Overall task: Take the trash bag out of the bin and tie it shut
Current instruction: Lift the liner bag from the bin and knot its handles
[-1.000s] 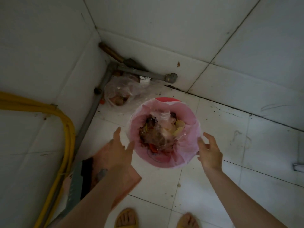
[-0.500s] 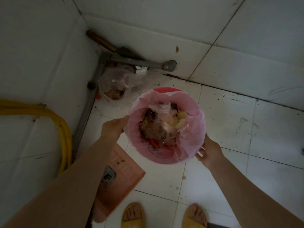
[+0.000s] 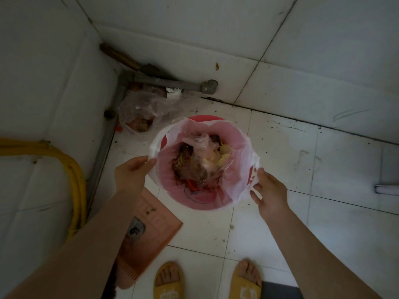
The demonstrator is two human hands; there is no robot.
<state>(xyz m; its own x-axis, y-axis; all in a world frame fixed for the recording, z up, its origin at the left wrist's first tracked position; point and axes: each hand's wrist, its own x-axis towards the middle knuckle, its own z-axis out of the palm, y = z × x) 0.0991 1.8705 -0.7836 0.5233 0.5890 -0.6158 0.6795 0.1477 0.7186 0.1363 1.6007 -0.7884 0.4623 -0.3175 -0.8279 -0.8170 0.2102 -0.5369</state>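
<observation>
The bin (image 3: 207, 200) stands on the floor (image 3: 280, 223) in a tiled corner, and the bag (image 3: 241, 169) is still inside it, full of food scraps (image 3: 199, 164) heaped nearly to the rim. The left hand (image 3: 131, 174) has its fingers (image 3: 149, 162) pinched on the thin plastic edge at its side of the rim; the right hand (image 3: 268, 194) has its fingers (image 3: 255, 194) closed on the loose edge on the opposite side, where the plastic is already bunched and peeled away from the rim.

The main risk, as I judge it, is a tear. The film looks very thin, and the load between the two sets of fingers looks heavy and wet. Pulling up from two small pinches could stretch the plastic at the fingertips until it rips or slips out.

A second risk: the far edge, beyond both sets of fingers, appears still folded over the rim. If it stays hooked, the lift could drag the bin up or tip it, spilling scraps onto the floor.

Third, the heap sits so high that little slack remains above it, so gathering the edges for a knot may squeeze scraps out. Another bag (image 3: 140, 114) lies just past the left fingers, close enough to be knocked.
</observation>
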